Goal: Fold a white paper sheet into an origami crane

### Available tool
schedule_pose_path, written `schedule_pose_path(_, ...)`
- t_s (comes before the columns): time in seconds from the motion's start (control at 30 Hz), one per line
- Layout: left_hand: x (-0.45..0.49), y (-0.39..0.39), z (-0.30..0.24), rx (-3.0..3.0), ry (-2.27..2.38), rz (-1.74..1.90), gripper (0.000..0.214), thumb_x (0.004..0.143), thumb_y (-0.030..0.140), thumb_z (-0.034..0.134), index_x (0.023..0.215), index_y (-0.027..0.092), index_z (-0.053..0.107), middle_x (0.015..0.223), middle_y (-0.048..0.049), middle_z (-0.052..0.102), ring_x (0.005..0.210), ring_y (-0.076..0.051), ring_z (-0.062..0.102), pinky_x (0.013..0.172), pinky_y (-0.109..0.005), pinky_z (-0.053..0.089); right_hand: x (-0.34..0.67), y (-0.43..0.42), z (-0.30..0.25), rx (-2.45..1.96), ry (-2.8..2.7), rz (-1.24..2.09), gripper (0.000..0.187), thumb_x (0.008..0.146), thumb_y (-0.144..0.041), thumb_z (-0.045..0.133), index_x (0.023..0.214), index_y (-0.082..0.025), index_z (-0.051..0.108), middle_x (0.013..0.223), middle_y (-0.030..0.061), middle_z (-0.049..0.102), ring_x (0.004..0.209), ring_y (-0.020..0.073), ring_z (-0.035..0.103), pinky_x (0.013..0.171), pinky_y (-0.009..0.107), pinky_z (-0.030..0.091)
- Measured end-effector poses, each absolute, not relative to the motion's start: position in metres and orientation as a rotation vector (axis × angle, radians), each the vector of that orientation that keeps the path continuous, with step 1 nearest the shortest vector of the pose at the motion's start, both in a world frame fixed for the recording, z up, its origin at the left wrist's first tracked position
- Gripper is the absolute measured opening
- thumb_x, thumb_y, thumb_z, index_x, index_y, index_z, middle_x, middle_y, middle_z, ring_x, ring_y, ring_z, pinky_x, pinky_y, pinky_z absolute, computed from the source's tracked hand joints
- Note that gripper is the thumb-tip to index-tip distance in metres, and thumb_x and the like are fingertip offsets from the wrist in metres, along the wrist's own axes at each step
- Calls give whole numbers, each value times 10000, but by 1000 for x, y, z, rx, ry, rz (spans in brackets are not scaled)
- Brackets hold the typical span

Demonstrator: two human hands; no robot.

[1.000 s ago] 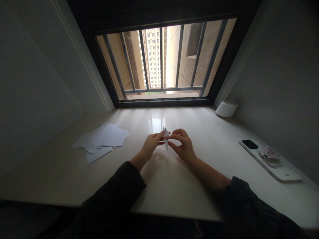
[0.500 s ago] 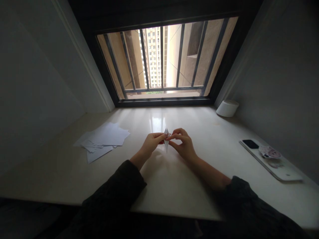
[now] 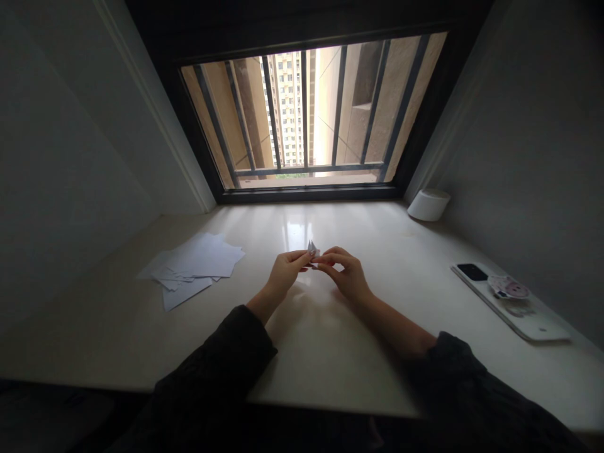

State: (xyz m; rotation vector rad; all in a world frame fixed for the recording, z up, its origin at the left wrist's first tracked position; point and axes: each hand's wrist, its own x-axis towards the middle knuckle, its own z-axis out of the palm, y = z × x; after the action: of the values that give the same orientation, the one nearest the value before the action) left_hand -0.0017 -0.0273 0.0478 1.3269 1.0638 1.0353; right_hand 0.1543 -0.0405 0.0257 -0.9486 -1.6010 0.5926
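Note:
A small folded piece of white paper (image 3: 312, 249) is pinched between both hands above the middle of the pale desk (image 3: 302, 352). My left hand (image 3: 284, 275) grips it from the left with thumb and fingers closed on it. From the right, my right hand (image 3: 346, 275) pinches the same piece with its fingertips. Only the paper's upper tip shows above the fingers; the rest is hidden between them. Both forearms wear dark sleeves.
A loose pile of white paper sheets (image 3: 194, 267) lies on the desk to the left. At the right edge lies a white phone (image 3: 509, 301) with a sticker. A white round container (image 3: 428, 204) stands at the back right, below the barred window (image 3: 306, 113).
The folded paper stood taller with a point hanging below the fingers; now it is folded smaller and sits lower between the fingertips. Both hands stayed in place.

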Motion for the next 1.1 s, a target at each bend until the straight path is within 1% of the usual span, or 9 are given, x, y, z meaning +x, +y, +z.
schedule_pose_path(0.13, 0, -28, 48, 1302, 1049, 1039, 364, 735, 464, 618, 917, 168, 724, 905, -95, 714, 851, -216, 634, 746, -328, 447, 154, -41, 28, -988, -1570, 571, 194, 800, -370, 601, 707, -220, 680, 711, 19, 607, 664, 152, 545, 611, 292, 462)
schedule_pose_path(0.23, 2, -29, 48, 1304, 1034, 1039, 351, 746, 447, 614, 919, 160, 720, 913, -101, 713, 873, -222, 638, 758, -332, 446, 153, -42, 29, -1005, -1538, 554, 198, 802, -369, 597, 704, -213, 668, 728, 20, 603, 670, 147, 549, 599, 283, 460)
schedule_pose_path(0.37, 5, -31, 47, 1340, 1024, 1045, 339, 745, 430, 619, 930, 164, 718, 880, -95, 717, 866, -227, 643, 769, -343, 449, 150, -45, 31, -1047, -1408, 570, 211, 750, -417, 647, 767, -208, 664, 783, 27, 615, 669, 144, 563, 586, 281, 476)
schedule_pose_path(0.47, 6, -32, 45, 1367, 1012, 1065, 329, 749, 421, 615, 928, 165, 718, 875, -93, 716, 862, -225, 645, 767, -343, 456, 151, -45, 32, -1076, -1350, 578, 263, 711, -459, 671, 752, -199, 657, 755, 23, 623, 652, 144, 569, 583, 285, 482)
schedule_pose_path(0.53, 7, -31, 43, 1388, 1001, 1082, 321, 755, 420, 609, 912, 164, 721, 878, -93, 715, 863, -223, 644, 765, -342, 461, 152, -44, 32, -1077, -1359, 567, 276, 708, -474, 667, 733, -199, 663, 736, 22, 621, 652, 146, 571, 578, 286, 481)
schedule_pose_path(0.73, 6, -30, 42, 1472, 1008, 1108, 324, 776, 433, 582, 890, 167, 727, 856, -89, 715, 831, -216, 643, 736, -333, 472, 155, -43, 29, -1067, -1406, 531, 236, 730, -443, 663, 735, -208, 684, 732, 21, 617, 654, 146, 571, 558, 279, 474)
schedule_pose_path(0.93, 8, -33, 47, 1442, 1031, 1138, 325, 747, 446, 616, 854, 160, 727, 809, -76, 712, 777, -202, 642, 717, -320, 473, 153, -47, 33, -1069, -1471, 448, 194, 740, -413, 663, 742, -222, 694, 697, 17, 615, 617, 143, 558, 551, 289, 470)
schedule_pose_path(1.03, 9, -34, 48, 1378, 1031, 1132, 319, 749, 447, 611, 824, 159, 723, 774, -68, 707, 753, -198, 643, 713, -322, 471, 152, -49, 36, -1060, -1486, 461, 184, 757, -396, 649, 782, -219, 694, 715, 22, 618, 633, 144, 570, 572, 291, 486)
schedule_pose_path(1.1, 9, -34, 48, 1352, 1051, 1157, 321, 751, 453, 602, 812, 162, 726, 784, -66, 710, 777, -206, 643, 733, -331, 466, 151, -49, 35, -1041, -1463, 510, 202, 754, -387, 654, 851, -213, 682, 738, 23, 622, 650, 145, 584, 599, 295, 501)
